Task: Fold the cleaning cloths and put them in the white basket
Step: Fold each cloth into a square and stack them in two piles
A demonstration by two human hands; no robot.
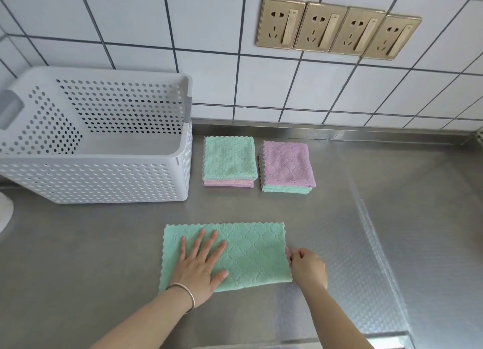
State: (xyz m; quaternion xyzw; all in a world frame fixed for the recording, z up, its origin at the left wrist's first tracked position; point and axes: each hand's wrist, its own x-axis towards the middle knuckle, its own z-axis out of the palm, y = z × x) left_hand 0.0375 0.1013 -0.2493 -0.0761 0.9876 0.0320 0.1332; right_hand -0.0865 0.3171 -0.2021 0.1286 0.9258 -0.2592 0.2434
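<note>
L hand (201,262) flat; R hand (308,267) pinching, seemingly.

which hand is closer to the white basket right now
Left. The left hand lies flat on the green cloth, below the white basket and a little to its right. The right hand pinches the cloth's right edge, farther away.

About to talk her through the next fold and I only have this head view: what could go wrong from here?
1. The right hand pinches only the right edge of the green cloth; a one-point pull could make the fold skew.
2. The left hand lies flat on the left half, where the folded half would land.
3. The two folded stacks sit close together beside the white basket; lifting one might topple the other.
</note>
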